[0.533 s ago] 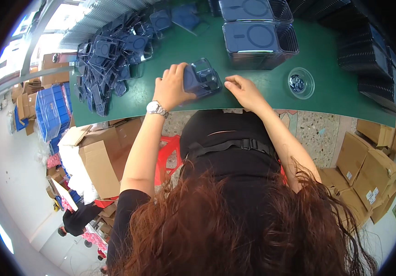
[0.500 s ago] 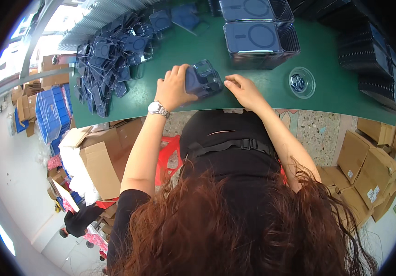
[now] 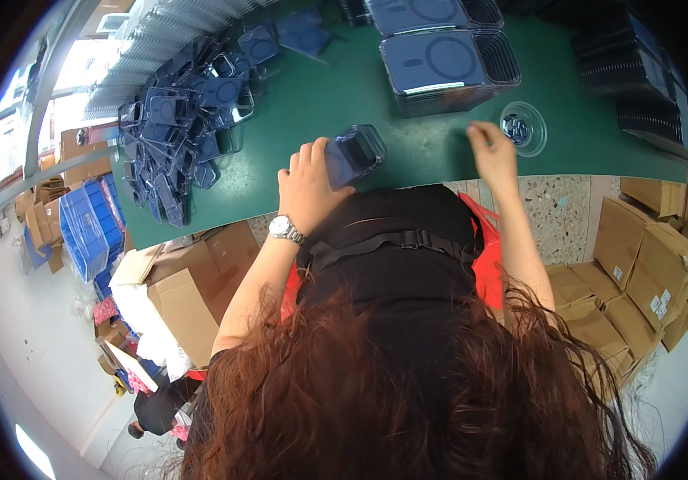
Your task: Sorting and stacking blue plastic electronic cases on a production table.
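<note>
My left hand (image 3: 310, 184), with a silver watch on the wrist, grips a dark blue translucent phone case (image 3: 348, 158) at its left side, close to the table's front edge. The case has a clear raised rim and a large camera opening; whether it is one case or several nested ones is hard to tell. To its right, my right hand (image 3: 496, 160) is above the table with thumb and fingers drawn together; anything between the fingertips is too small to make out. Beside that hand stands a round clear cup (image 3: 538, 132) containing small dark shiny pieces.
A loose heap of phone cases (image 3: 168, 132) covers the table's left side. Neat stacks of cases (image 3: 440, 68) stand at the back centre, and more dark stacks (image 3: 624, 72) line the right. Cardboard boxes (image 3: 640, 264) sit on the floor. Another person (image 3: 160, 408) is far off at lower left.
My right hand has moved right, from beside the held case to beside the clear cup. My left hand still holds the case. The whole view has shifted slightly.
</note>
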Demonstrator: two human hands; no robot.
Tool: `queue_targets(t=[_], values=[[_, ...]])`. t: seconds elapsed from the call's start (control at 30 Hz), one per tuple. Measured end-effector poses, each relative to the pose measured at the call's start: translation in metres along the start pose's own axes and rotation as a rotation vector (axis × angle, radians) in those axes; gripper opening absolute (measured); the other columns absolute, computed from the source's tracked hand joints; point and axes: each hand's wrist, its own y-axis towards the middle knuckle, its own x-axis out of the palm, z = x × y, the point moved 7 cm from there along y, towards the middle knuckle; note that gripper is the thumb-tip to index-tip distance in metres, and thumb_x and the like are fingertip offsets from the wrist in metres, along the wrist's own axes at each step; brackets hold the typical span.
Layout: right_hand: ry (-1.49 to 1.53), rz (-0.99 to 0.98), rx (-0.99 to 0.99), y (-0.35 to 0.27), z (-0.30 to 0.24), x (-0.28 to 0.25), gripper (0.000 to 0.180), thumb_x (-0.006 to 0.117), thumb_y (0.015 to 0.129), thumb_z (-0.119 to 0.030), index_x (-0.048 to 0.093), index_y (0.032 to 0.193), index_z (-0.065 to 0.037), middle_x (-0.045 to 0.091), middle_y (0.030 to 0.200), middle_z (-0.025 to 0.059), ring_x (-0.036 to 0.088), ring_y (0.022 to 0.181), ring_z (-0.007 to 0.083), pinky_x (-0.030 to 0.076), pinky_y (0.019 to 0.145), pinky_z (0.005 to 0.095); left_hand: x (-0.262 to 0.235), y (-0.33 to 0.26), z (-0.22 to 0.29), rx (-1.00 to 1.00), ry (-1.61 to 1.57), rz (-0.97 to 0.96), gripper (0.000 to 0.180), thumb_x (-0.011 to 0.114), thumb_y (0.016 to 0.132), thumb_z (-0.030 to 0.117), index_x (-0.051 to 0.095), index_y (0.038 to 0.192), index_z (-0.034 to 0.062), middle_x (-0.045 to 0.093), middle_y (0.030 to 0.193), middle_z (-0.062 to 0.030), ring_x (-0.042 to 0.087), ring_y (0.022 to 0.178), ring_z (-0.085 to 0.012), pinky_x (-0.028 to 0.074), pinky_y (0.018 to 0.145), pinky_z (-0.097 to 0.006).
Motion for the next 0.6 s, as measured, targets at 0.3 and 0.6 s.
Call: queue_targets(t=[0.3,0.6], values=[[-0.705,0.06,-0.165,0.055,0.056,-0.051,0.018,0.067,0.085,-0.007,0.068,0.101,0.0,0.067,0.103,0.0169,0.064,0.099,0.0376,0.051,0.087,0.0439,-0.014,-0.004,0.002,-0.012,-0.165,0.126,0.088,0.087,0.065,0.033,0.042,0.136,0.0074,0.051,0.132,-0.011,0.054,0.119,-0.0318,0.048,0.091,-0.047],[-0.619,-0.083,-0.087,0.068,0.071,-0.052,0.018,0.067,0.085,-0.011,0.066,0.101,-0.004,0.068,0.106,0.0159,0.064,0.104,0.036,0.052,0.089,0.045,-0.051,-0.024,0.01,-0.124,-0.405,0.299,0.092,0.088,0.068,0.032,0.038,0.138,-0.001,0.047,0.132,-0.0204,0.051,0.122,-0.0372,0.044,0.101,-0.044]])
